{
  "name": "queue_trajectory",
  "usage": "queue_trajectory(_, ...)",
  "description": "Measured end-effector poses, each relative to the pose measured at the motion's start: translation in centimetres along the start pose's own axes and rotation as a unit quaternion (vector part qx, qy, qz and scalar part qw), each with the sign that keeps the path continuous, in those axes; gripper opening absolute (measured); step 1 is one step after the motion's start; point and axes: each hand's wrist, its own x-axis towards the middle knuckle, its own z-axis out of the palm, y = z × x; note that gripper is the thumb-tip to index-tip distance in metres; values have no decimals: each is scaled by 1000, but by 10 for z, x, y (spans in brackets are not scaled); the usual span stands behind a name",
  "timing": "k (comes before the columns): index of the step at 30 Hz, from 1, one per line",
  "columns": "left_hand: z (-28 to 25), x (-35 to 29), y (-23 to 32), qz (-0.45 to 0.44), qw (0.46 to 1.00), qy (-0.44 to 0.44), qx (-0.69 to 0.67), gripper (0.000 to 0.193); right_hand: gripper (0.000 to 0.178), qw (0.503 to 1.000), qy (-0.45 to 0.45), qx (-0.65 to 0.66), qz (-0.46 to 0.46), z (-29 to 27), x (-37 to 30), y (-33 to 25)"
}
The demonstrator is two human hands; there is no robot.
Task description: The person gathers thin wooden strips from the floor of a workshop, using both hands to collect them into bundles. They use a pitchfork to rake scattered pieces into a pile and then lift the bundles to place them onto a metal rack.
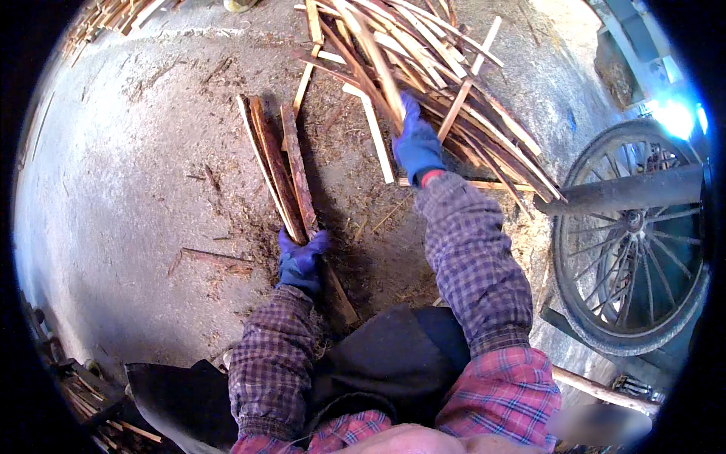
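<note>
Though behind bar [620, 189] — wheel [635, 221] nr slats [448, 101]

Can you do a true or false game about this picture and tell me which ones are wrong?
1. The left hand holds strips of wood. True.
2. Both hands are bare. False: they wear blue gloves.
3. The spoked wheel is at the left of the picture. False: the spoked wheel is at the right.
4. The right hand is at a pile of wood strips. True.
5. The sleeves over the forearms are plain green. False: the sleeves are checked.
</note>
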Motion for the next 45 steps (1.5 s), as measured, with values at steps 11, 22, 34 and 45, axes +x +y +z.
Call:
queue_trajectory(11, -11, 2, 0, 56, 994, -18, 88, 48, 63, 968, 3, 217, -127, 7, -219, 93)
queue_trajectory(22, -4, 5, -6, 49, 995, -27, 79, 62, 85, 991, 96, -33, 92, -45, -7, 59)
queue_trajectory(34, 5, -10, 9, 20, 999, -14, 43, 54, 56, 968, 190, 161, 12, -25, -59, 103)
queue_trajectory(45, -14, -5, 4, -32, 998, -52, 12, 41, 46, 942, -25, 330, 56, 14, -304, 123)
